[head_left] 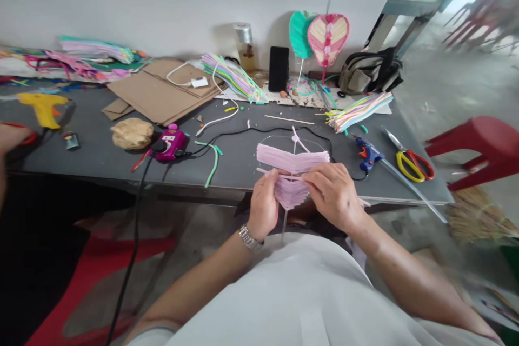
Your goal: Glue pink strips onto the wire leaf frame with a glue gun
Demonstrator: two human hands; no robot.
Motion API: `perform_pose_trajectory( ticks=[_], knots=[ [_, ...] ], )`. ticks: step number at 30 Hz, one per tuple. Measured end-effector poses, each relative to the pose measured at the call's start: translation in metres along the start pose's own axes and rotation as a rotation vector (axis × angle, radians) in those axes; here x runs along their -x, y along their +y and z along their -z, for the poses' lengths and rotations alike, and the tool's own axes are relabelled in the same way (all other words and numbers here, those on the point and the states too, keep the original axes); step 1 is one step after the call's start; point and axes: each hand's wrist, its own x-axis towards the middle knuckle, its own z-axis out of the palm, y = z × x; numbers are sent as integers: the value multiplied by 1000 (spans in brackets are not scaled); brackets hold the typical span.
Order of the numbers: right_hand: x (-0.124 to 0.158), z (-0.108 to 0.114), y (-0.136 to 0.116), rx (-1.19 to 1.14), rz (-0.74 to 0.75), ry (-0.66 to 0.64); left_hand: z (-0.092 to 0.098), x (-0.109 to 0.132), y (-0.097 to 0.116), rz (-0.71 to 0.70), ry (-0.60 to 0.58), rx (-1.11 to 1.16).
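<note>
Both my hands hold a leaf-shaped wire frame wrapped with rows of pale pink pipe cleaner, its wire tip pointing away from me. My left hand, with a metal wristwatch, grips the frame's lower edge from the left. My right hand pinches a pink strand against the wrapped rows. The lower part of the frame is partly hidden behind my fingers. A thin wire stem hangs below the frame. A co-worker's blurred hand shows at the far left edge, near a yellow hot glue gun.
On the grey table lie a blue glue gun, scissors, a purple power socket, cardboard sheets and bundles of coloured pipe cleaners. Finished pipe-cleaner leaves stand at the back. A black cable runs to the floor.
</note>
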Motion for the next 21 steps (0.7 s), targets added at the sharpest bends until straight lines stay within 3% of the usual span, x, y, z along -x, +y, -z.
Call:
perform_pose_trajectory(
  ticks=[8,16,21],
  knots=[
    [9,-6,-2,35,5,-66,-4,3,2,77,-54,73],
    [5,-3,-4,67,71,-15,-3,4,4,126,-46,94],
    [5,8,3,-51,15,21,-7,1,10,121,-33,112]
  ],
)
